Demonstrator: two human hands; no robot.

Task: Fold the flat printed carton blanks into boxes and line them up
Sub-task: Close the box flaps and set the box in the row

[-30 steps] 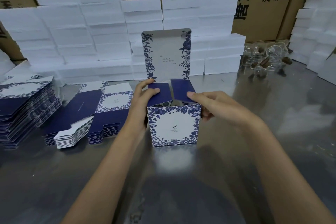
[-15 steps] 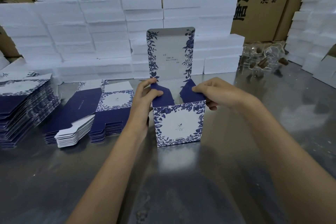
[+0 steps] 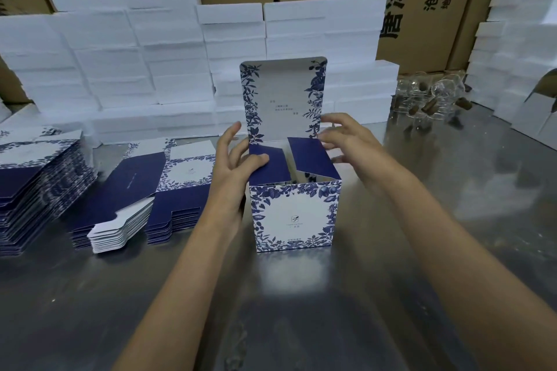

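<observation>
Steel table point(image 3: 422, 250), white boxes stacked behind. Mid-frame, an upright printed carton point(image 3: 297, 217), lid flap raised. Left hand point(image 3: 233, 166) beside it, fingers spread, thumb pressing the left blue flap point(image 3: 268, 169). Right hand point(image 3: 346, 141) with fingers spread, tips near the right flap point(image 3: 313, 159); contact unclear. Flat blanks point(image 3: 126, 199) lower left. Probably light, thin, easily creased: best taken by the side walls.

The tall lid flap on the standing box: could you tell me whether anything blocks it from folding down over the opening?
Nothing visible blocks it. The lid flap stands upright behind the opening; the two navy side flaps are angled inward below its path. The left hand touches one flap, and the right hand hovers beside the other.
</observation>
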